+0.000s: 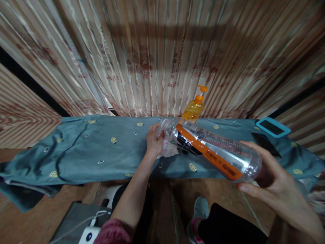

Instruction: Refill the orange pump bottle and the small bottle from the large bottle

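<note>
A large clear plastic bottle with an orange and black label lies tilted across the view, its mouth to the left and lower than nothing I can judge exactly. My right hand is closed round its base, thumb below and fingers above. At the bottle's neck, my left hand is closed with the fingers at the mouth; whether a cap is there I cannot tell. Just below the neck sits a crumpled whitish tissue or wrapper with a pink printed part, partly hidden by the left hand and the bottle.
An orange pump bottle with yellow liquid stands behind the large bottle. A blue-framed device and a dark phone lie at the right on the grey-blue cloth. Striped curtains hang behind. A white power bank with a cable is lower left.
</note>
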Action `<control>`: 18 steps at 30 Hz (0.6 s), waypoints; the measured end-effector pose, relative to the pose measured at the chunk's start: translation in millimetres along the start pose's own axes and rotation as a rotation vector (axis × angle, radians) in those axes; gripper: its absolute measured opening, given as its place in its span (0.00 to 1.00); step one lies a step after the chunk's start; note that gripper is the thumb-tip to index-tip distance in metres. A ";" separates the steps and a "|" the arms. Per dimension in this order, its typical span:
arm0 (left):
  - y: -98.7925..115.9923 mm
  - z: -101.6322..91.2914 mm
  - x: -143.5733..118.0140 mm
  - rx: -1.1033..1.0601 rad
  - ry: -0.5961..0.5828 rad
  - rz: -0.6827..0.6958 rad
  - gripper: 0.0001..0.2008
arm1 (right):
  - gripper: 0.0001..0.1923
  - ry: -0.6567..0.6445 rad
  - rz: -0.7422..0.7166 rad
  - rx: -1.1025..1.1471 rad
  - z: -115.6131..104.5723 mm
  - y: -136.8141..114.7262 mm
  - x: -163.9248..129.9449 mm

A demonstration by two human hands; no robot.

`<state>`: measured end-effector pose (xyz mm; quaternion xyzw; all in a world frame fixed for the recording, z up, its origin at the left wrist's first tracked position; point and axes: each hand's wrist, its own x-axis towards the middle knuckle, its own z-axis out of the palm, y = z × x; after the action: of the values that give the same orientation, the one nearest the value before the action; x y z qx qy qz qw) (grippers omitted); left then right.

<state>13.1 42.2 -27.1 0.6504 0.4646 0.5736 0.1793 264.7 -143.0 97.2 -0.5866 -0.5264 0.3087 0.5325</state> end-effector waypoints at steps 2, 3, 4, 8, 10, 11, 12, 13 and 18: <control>0.3 0.1 0.1 0.001 0.005 -0.005 0.14 | 0.45 -0.002 -0.002 0.001 -0.6 0.4 -0.9; 0.3 0.1 0.1 0.001 0.005 -0.004 0.14 | 0.45 -0.001 0.003 -0.002 -0.8 0.6 -1.2; 0.2 0.0 0.1 0.001 0.003 -0.001 0.14 | 0.46 0.000 0.008 -0.004 -0.9 0.6 -1.5; -0.6 -0.8 0.0 -0.001 -0.009 0.010 0.15 | 0.45 0.002 0.006 -0.017 -1.1 0.8 -1.1; -0.6 -1.1 0.1 0.000 -0.012 0.008 0.15 | 0.45 0.004 0.000 -0.014 -1.2 0.6 -0.8; -0.4 -1.1 0.1 0.001 -0.010 0.007 0.15 | 0.45 0.008 0.001 -0.013 -1.4 0.6 -0.7; -0.2 -1.1 0.2 0.003 -0.008 0.007 0.15 | 0.46 0.012 0.005 -0.014 -1.6 0.5 -0.7; 0.1 -1.0 0.2 0.004 -0.005 0.009 0.15 | 0.46 0.014 0.012 -0.016 -1.8 0.4 -0.7; 1.3 -0.9 0.1 0.010 -0.007 0.020 0.16 | 0.46 0.019 0.046 -0.013 -2.8 0.9 -0.9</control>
<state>12.7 41.3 -25.7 0.6578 0.4602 0.5708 0.1721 267.3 -144.6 96.8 -0.6049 -0.5098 0.3119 0.5262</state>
